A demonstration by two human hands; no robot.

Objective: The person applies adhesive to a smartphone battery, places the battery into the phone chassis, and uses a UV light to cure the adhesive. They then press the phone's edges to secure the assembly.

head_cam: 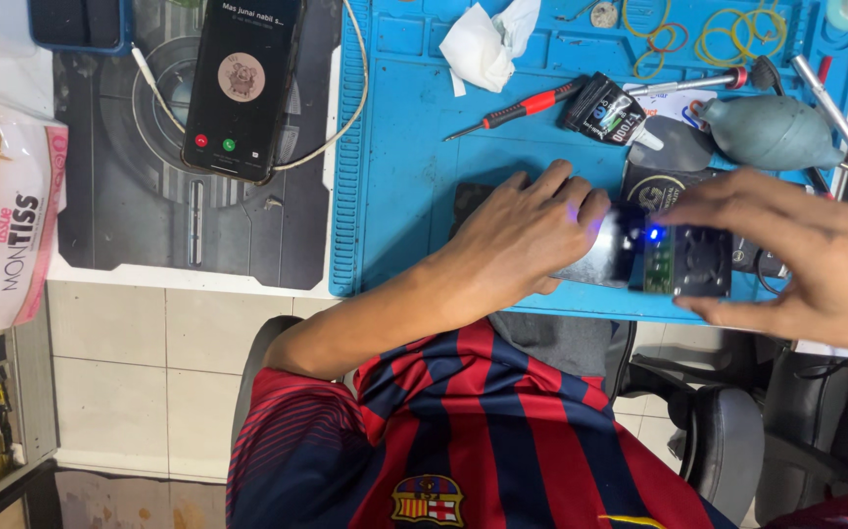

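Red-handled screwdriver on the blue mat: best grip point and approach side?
Grip the red handle of the screwdriver, coming from above: it is the thickest part and lies flat with bare blue mat on both long sides. Pinch across the handle, not along it. I would avoid the thin shaft end, and the black glue tube crowds the handle's far end.

Your dark flat phone (608,257) lies face-up on the blue mat's near edge, its glass reflecting light. A small black fan unit (688,260) with a green board and a lit blue lamp sits on its right end.
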